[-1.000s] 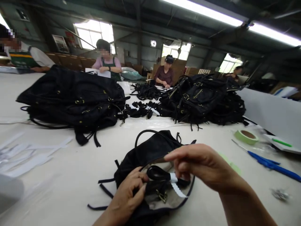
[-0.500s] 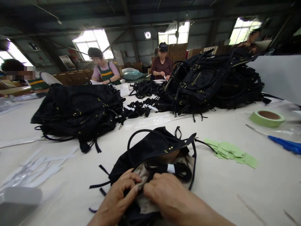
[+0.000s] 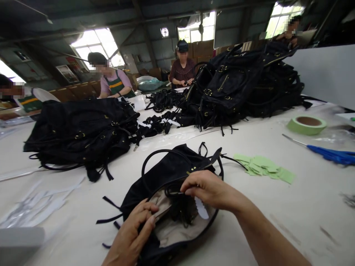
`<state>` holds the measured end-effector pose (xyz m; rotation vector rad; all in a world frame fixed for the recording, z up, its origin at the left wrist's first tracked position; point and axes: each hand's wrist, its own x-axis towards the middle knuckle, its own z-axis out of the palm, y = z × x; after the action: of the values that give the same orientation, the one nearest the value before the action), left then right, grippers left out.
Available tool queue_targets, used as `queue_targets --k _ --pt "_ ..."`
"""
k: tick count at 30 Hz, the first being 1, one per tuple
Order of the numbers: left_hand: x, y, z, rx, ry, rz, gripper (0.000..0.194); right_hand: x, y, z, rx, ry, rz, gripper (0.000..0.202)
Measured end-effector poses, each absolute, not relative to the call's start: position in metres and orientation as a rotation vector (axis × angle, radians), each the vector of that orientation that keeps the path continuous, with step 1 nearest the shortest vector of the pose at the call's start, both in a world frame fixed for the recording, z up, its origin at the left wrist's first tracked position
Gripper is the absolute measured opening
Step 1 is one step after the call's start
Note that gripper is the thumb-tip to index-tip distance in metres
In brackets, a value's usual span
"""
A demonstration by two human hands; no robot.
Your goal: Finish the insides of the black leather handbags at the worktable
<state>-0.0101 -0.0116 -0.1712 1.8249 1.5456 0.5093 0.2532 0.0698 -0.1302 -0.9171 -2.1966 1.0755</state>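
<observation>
A black handbag [image 3: 163, 168] lies on the table in front of me, its mouth open toward me and showing a beige lining [image 3: 177, 234]. My left hand [image 3: 135, 227] pinches the lining at the left side of the opening. Over the right side of the mouth, my right hand [image 3: 212, 189] has its thumb and fingers closed on a coiled black strap [image 3: 173, 192]. The coil hangs partly inside the bag, where its lower part is dark and hard to make out. A white strip [image 3: 201, 208] with a wavy edge shows below my right hand.
Black bags are piled at the left [image 3: 80, 125] and right [image 3: 233, 85], with strap bundles [image 3: 163, 99] between. On the right are green paper pieces [image 3: 263, 168], a tape roll [image 3: 306, 125] and blue-handled scissors [image 3: 330, 153]. White scraps [image 3: 41, 201] lie left. Several people work beyond.
My right hand has risen from deep in the bag's mouth to its upper right, and the strap coil has shifted with it. More lining shows. My left hand keeps its pinch.
</observation>
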Motion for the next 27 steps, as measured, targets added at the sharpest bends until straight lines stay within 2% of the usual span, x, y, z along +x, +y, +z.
queue_targets --k 3,9,16,27 --pt "-0.014 -0.007 -0.176 1.795 1.524 0.534 0.037 0.274 0.064 -0.118 -1.011 -2.386 1.142 0.022" --pt "-0.012 -0.008 -0.185 1.691 1.511 0.607 0.038 0.269 0.039 -0.131 -1.205 -2.709 0.658 0.015" --pt "-0.004 -0.011 -0.186 1.666 1.523 0.656 0.035 0.244 0.034 -0.138 -1.197 -2.826 0.368 0.014" --pt "-0.001 -0.011 -0.183 1.717 1.526 0.708 0.032 0.241 0.032 -0.146 -1.140 -2.879 0.413 0.012"
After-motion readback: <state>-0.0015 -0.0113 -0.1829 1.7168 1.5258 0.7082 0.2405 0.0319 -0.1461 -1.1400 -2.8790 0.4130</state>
